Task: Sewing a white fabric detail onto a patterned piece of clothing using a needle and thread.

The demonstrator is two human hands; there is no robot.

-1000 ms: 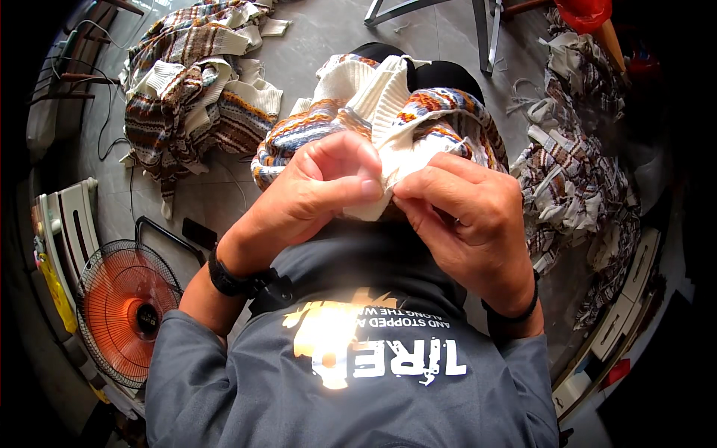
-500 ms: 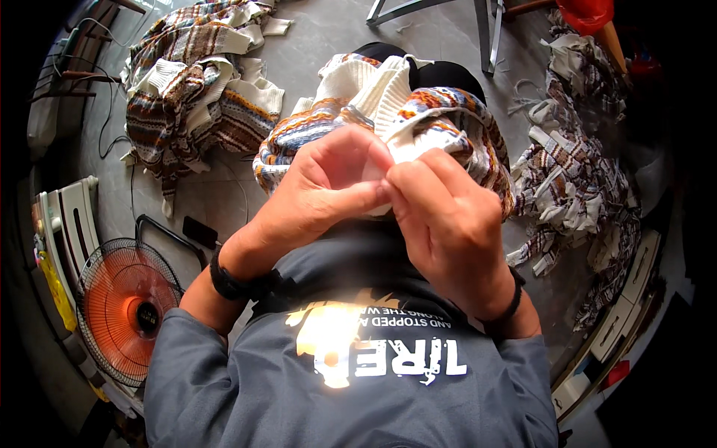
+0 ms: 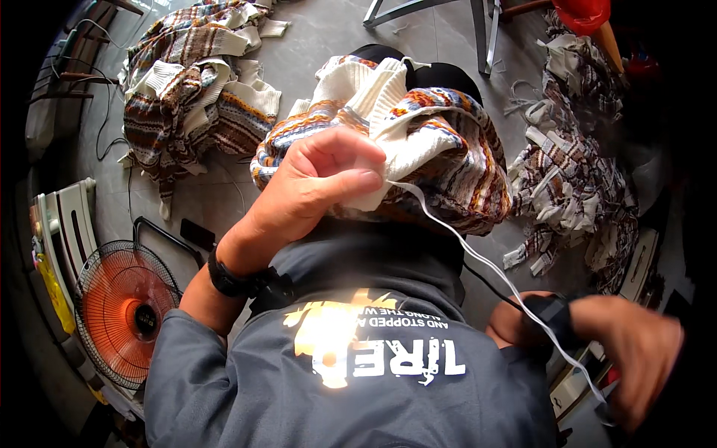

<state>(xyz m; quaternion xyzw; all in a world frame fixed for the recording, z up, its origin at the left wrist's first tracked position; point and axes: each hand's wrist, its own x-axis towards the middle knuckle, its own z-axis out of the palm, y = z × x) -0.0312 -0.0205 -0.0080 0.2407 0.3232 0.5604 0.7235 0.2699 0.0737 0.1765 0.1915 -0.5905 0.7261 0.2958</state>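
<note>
Across my lap lies a patterned knit sweater [image 3: 455, 168] with white ribbed parts and orange, brown and blue bands. My left hand [image 3: 328, 172] pinches a white edge of it between thumb and fingers, above my lap. From that pinch a white yarn [image 3: 489, 257] runs in a slack curve to the lower right. Far out at the lower right, my right hand [image 3: 635, 358] has the yarn's other end at its fingertips. That hand is smeared by motion, and a small dark spot by its fingers cannot be made out.
Patterned sweaters lie heaped on the grey tiled floor [image 3: 314, 45] in a left pile [image 3: 194, 104] and a right pile [image 3: 571, 172]. An orange fan [image 3: 123, 313] stands at my left beside a dark phone [image 3: 197, 234]. Metal legs [image 3: 482, 37] and a red bag [image 3: 582, 13] are ahead.
My right hand has left my left hand and swung far out to the lower right, drawing the white yarn out in a long line. My left hand keeps its pinch almost in place.
</note>
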